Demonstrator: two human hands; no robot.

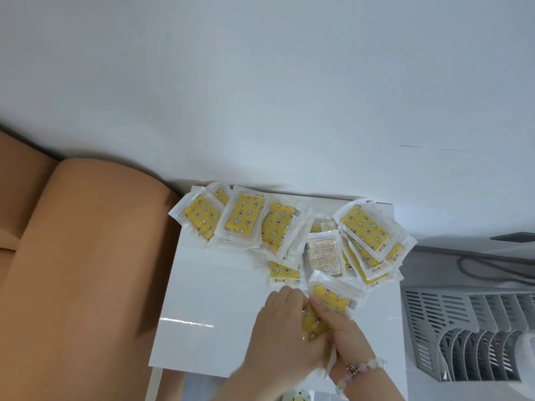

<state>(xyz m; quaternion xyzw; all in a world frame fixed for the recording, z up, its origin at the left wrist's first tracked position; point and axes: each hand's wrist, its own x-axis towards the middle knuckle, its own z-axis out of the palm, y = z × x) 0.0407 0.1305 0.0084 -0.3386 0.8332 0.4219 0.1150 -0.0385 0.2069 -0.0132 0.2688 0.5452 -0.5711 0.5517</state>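
Observation:
Both hands meet over one yellow patterned sachet in a clear wrapper at the near middle of the white table. My left hand grips its lower left part, fingers curled around it. My right hand, with a bead bracelet at the wrist, pinches the sachet from the right. Behind them lie several more yellow sachets spread along the table's far edge, some overlapping. One sachet lies with its printed back up.
A tan cushioned seat fills the left side next to the table. To the right stands a grey slotted rack with a dark cable behind it. A white wall rises behind the table.

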